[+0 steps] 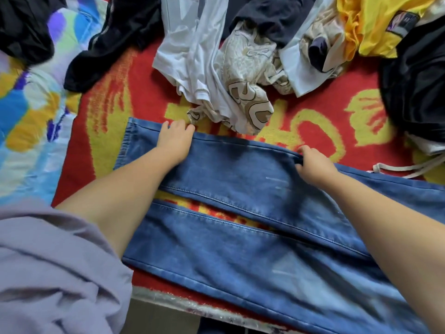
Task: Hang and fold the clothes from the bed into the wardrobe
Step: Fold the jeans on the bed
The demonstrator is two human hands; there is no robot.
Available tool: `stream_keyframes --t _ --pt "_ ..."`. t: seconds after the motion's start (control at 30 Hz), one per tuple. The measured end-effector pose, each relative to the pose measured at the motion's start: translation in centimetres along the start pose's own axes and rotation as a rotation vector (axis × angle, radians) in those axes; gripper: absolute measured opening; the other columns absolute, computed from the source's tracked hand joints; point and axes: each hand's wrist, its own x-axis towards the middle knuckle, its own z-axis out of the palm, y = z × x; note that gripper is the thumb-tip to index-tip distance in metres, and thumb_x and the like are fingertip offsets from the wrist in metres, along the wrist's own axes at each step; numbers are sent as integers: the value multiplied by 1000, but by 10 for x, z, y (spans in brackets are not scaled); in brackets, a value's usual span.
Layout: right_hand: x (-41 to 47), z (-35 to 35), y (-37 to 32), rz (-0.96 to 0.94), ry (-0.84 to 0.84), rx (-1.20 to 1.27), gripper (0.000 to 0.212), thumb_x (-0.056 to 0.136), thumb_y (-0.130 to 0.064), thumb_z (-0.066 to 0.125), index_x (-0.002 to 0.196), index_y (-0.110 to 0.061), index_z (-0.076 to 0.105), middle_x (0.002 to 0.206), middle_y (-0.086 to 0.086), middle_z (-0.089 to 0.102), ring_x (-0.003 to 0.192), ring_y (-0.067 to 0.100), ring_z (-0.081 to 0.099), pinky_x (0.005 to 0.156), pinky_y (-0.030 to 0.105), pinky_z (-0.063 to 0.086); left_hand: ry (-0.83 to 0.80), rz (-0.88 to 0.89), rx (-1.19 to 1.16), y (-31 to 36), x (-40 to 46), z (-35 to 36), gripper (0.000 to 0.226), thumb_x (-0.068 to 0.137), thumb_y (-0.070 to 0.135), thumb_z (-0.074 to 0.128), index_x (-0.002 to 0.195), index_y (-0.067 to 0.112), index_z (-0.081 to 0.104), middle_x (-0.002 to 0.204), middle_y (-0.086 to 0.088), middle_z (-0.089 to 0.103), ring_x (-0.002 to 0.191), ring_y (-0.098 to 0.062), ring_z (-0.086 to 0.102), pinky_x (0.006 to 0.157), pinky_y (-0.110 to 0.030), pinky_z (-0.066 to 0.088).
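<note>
My left hand (174,141) and right hand (313,165) both pinch the far edge of the jeans (240,249), fingers curled round the denim, ready to fold one leg over the other.

Single head-worn wide-angle view, looking forward and steeply down over the bed (313,112). Sitting close: forearms entering from the bottom corners, jeans (240,237) filling the lower frame, edges bending.
</note>
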Motion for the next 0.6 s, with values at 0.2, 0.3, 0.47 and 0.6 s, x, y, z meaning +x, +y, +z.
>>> stream_keyframes --t 0.2,0.3,0.47,0.6 --pt "-49 -18 23 -89 305 207 15 86 -14 57 98 -16 47 81 4 54 76 30 52 63 34 30 339 19 -158 0 -35 -18 23 76 1 58 99 8 56 95 -12 59 91 -34 53 77 -39 32" --pt "-80 -43 36 -129 356 401 22 83 -3 58 100 -18 58 77 4 61 74 27 55 66 30 29 375 69 -266 -8 -69 -22 31 64 -3 69 95 3 69 83 -19 56 79 -38 55 67 -42 38" --pt "-127 -63 39 -388 105 129 44 80 -2 68 118 -24 68 78 -2 73 68 3 61 69 27 43 420 129 -266 -37 -128 -18 37 52 -11 71 86 5 76 64 -16 53 57 -33 56 53 -35 40" --pt "-165 -27 28 -566 -207 -277 56 91 -30 55 139 -51 36 98 -5 72 91 22 64 69 32 38 488 185 -260 -45 -195 13 44 58 -1 52 93 12 77 63 -10 51 53 -29 53 51 -34 42"
